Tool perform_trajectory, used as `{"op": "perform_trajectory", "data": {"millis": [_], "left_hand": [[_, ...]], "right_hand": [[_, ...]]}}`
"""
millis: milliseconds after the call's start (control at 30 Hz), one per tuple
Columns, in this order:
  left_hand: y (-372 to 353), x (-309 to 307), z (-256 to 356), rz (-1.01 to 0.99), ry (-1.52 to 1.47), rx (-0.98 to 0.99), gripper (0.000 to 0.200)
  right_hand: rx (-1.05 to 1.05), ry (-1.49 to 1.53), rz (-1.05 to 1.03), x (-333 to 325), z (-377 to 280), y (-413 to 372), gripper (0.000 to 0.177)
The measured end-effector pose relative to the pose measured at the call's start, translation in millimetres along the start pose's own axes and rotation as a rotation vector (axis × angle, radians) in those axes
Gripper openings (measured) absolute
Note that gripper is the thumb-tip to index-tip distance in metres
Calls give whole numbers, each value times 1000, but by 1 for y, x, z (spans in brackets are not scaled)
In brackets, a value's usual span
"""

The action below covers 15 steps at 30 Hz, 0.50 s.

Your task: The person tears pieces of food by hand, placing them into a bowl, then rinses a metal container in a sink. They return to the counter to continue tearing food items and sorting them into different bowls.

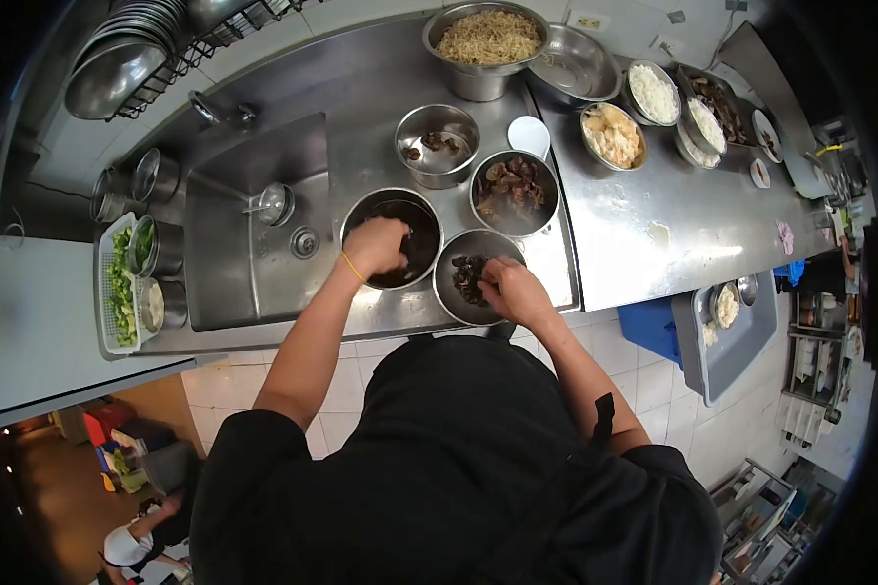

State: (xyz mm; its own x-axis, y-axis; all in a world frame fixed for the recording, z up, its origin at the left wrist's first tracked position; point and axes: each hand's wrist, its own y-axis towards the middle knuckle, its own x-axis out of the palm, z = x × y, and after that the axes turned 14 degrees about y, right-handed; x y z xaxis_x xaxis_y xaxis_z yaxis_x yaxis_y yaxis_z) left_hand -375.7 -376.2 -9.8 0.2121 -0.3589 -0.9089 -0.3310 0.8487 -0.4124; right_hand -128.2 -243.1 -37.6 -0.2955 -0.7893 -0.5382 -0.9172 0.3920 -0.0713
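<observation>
My left hand (380, 244) reaches down into a steel pot of dark liquid (412, 211) beside the sink. Its fingers are curled, and whatever they hold is hidden. My right hand (509, 291) is at the right side of a steel bowl (453, 255), its fingers pinched at dark, crinkled food pieces (468, 280) that look like wood ear mushroom. Just behind it stands a bowl of brownish soaked pieces (512, 190). Farther back is a steel pot (437, 122) with a few brown pieces on its bottom.
A sink (254, 239) with a ladle (271, 205) lies left, beside a basket of chopped greens (122, 283). Bean sprouts (488, 39) fill a pot at the back. Several food bowls line the right counter (644, 210); a grey tub (741, 341) stands below. Another person (137, 536) is at lower left.
</observation>
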Motion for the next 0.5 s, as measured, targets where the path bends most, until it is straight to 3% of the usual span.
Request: {"op": "perform_trajectory", "data": {"millis": [67, 167, 200, 267, 333, 400, 467, 500], "left_hand": [[-11, 31, 2, 226, 73, -5, 28], [-9, 26, -1, 55, -5, -53, 27], [-10, 23, -6, 54, -10, -58, 27], [-13, 9, -22, 257, -205, 23, 26], [-16, -8, -34, 224, -260, 0, 24], [-20, -16, -42, 194, -594, -13, 21], [-26, -22, -43, 173, -715, 22, 18], [-29, -24, -43, 142, -765, -16, 16]], "right_hand": [[-57, 18, -19, -1, -5, 4, 14], [-127, 42, -62, -5, -16, 13, 14], [-143, 51, -87, -7, -19, 16, 15], [-157, 64, -99, -13, -23, 27, 15], [-172, 79, -111, -20, -33, 37, 14], [-96, 219, -55, -25, -47, 45, 14], [-123, 237, -49, -24, -57, 56, 18], [-233, 282, -3, -19, -63, 62, 22]]}}
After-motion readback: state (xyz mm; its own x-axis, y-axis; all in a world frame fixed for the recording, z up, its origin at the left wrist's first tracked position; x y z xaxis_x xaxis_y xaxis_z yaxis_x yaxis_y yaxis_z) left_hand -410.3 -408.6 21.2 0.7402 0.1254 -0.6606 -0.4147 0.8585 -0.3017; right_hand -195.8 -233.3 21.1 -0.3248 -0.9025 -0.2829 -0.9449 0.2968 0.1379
